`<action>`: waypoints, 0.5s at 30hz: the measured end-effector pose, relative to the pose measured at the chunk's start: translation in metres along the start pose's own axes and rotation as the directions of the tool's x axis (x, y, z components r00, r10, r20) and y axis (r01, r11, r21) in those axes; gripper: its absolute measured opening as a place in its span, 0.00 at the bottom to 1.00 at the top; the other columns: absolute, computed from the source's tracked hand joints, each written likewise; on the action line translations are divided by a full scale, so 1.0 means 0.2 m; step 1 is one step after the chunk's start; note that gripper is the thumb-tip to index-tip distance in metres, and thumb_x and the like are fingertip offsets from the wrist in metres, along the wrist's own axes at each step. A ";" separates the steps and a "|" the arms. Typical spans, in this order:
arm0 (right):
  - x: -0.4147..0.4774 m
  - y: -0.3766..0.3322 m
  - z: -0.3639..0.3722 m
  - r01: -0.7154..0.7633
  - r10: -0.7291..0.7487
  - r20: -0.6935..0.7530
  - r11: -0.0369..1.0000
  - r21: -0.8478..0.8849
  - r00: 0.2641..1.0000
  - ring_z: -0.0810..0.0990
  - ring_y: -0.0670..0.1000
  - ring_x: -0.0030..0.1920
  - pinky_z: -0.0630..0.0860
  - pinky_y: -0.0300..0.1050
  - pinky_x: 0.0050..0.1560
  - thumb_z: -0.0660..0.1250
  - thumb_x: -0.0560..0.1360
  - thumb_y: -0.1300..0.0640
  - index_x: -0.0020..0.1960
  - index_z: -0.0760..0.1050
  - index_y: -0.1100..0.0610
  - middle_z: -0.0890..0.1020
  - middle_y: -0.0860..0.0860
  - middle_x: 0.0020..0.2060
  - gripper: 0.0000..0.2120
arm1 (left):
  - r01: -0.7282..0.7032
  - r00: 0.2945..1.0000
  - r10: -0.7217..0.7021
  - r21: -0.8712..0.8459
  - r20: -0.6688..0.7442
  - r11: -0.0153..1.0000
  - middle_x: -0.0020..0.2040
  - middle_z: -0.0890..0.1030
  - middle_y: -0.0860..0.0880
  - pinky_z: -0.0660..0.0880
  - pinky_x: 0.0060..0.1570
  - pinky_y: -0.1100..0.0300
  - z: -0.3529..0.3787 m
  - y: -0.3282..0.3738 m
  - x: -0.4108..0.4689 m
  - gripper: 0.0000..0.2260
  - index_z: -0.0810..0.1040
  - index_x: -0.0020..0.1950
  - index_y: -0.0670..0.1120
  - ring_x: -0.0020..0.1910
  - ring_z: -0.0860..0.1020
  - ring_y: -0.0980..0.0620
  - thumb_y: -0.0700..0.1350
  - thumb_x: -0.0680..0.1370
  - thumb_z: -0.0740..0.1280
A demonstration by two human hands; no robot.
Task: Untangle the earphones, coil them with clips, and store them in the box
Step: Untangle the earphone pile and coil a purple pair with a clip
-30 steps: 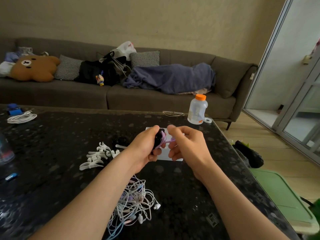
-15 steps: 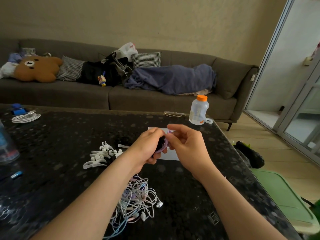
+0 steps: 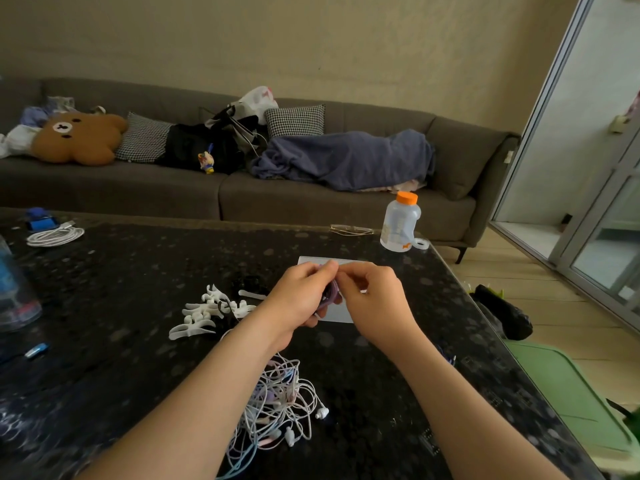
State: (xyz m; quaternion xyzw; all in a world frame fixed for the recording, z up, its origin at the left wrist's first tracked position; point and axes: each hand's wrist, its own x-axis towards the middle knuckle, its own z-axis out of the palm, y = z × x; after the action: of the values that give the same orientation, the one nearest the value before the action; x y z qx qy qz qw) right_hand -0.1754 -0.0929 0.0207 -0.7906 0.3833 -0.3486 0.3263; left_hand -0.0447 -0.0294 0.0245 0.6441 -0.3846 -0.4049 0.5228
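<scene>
My left hand (image 3: 300, 299) grips a coiled purple earphone (image 3: 331, 297) on a dark clip, held above the white box (image 3: 337, 315) on the black table (image 3: 138, 278). My right hand (image 3: 372, 296) pinches the purple cord at the top of the coil, fingertips meeting those of the left hand. A tangled heap of white, pink and blue earphones (image 3: 277, 407) lies between my forearms near the table's front. A pile of white clips (image 3: 207, 311) with a few black ones sits to the left of my hands.
A clear bottle with an orange cap (image 3: 400, 223) and glasses (image 3: 351, 230) stand at the table's far right. A coiled white cable (image 3: 55, 235) and a blue-tinted container (image 3: 15, 292) are at the left. A grey sofa (image 3: 311, 202) runs behind; a green lid (image 3: 568, 393) lies right of the table.
Both hands have risen slightly and closed together; my right fingers have moved from the coil's side to its top, and the hands now hide most of the dark clip.
</scene>
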 end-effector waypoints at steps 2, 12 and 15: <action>0.02 0.01 0.00 -0.052 0.055 -0.078 0.998 0.044 0.995 0.84 0.44 0.45 0.80 0.32 0.44 0.65 0.85 0.57 0.61 0.83 0.50 0.85 0.44 0.47 0.10 | 0.012 0.991 -0.011 0.003 -0.134 1.000 0.42 0.83 0.46 0.70 0.33 0.59 0.00 0.01 0.02 0.12 0.83 0.54 0.48 0.39 0.76 0.50 0.52 0.86 0.63; 0.11 0.09 0.09 0.191 -0.094 0.190 0.777 -0.600 0.977 0.75 0.52 0.72 0.72 0.45 0.72 0.73 0.80 0.56 0.76 0.73 0.51 0.75 0.49 0.74 0.25 | 0.094 0.841 0.138 0.392 -0.523 0.915 0.37 0.82 0.45 0.73 0.36 0.53 -0.08 -0.16 0.17 0.17 0.81 0.40 0.43 0.36 0.79 0.48 0.50 0.84 0.63; 0.15 0.09 0.16 0.276 -0.063 0.306 0.627 -0.729 0.950 0.73 0.56 0.73 0.69 0.49 0.76 0.74 0.79 0.57 0.77 0.71 0.55 0.76 0.54 0.71 0.28 | 0.126 0.852 0.137 0.452 -0.506 0.883 0.35 0.79 0.48 0.69 0.34 0.56 -0.08 -0.20 0.19 0.15 0.77 0.38 0.45 0.34 0.77 0.49 0.49 0.83 0.64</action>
State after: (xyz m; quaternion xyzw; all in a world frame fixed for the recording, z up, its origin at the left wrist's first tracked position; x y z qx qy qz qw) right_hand -0.1430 -0.1186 -0.0023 -0.9240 0.3727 -0.0809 -0.0267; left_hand -0.0128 -0.0533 -0.0179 0.8353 -0.3157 -0.1072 0.4371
